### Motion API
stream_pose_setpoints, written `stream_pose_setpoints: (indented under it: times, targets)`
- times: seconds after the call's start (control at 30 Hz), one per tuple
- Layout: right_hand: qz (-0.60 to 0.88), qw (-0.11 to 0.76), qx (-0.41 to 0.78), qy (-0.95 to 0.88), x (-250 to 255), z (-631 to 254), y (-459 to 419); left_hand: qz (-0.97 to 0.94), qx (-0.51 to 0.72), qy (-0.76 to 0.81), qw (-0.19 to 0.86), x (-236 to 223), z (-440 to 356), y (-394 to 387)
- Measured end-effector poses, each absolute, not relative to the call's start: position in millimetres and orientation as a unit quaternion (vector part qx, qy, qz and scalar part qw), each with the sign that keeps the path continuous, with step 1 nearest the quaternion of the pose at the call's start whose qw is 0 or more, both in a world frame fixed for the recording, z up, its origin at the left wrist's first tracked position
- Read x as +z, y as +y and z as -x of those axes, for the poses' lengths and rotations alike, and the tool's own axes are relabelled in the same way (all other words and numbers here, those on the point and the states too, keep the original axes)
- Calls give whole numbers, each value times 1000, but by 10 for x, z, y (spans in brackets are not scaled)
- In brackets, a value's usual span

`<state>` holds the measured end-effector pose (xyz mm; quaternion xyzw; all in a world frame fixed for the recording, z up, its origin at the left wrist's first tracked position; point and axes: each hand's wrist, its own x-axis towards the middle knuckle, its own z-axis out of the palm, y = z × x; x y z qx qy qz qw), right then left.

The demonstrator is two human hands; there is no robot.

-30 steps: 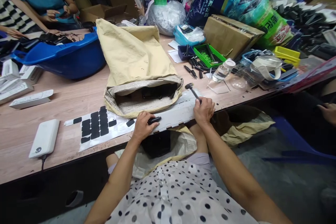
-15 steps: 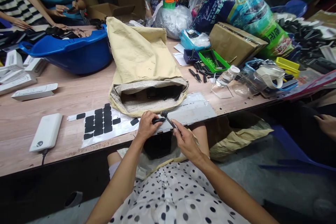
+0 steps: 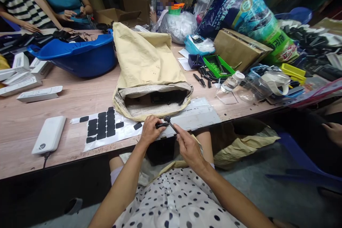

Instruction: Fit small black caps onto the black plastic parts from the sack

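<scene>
My left hand [image 3: 150,130] is closed around a small black elongated piece [image 3: 161,125], whose free end points right at the table's front edge. In my right hand [image 3: 189,146] is a slim tool with a round dark head [image 3: 167,118] and a shiny shaft. Its head lies right beside the black piece; whether they touch I cannot tell. Under both is a grey board [image 3: 199,112]. Just beyond my hands, a beige sack [image 3: 145,57] lies with its mouth towards me and dark parts inside. A sheet of black stickers [image 3: 101,124] lies to the left.
A white power bank [image 3: 49,135] with a cable lies front left, white boxes [image 3: 40,93] and a blue basin [image 3: 80,60] behind it. Right stand a green tray [image 3: 219,67], a clear bottle [image 3: 232,82] and a cardboard box [image 3: 237,50]. Other people sit around the table.
The whole view has shifted slightly. The tool's head has come a little nearer the black piece's tip; both hands keep their hold.
</scene>
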<state>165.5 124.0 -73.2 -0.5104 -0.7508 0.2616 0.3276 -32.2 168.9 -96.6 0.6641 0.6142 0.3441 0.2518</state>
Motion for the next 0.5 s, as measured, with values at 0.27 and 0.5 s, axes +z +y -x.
stream_pose_setpoints:
  times: [0.27, 0.5]
  targets:
    - [571, 359, 195, -712, -811, -1896, 1413, -671, 345, 610, 242, -992, 334, 1679]
    - [775, 268, 38, -571, -727, -2419, 2193, -693, 344, 593, 222, -1042, 381, 1694]
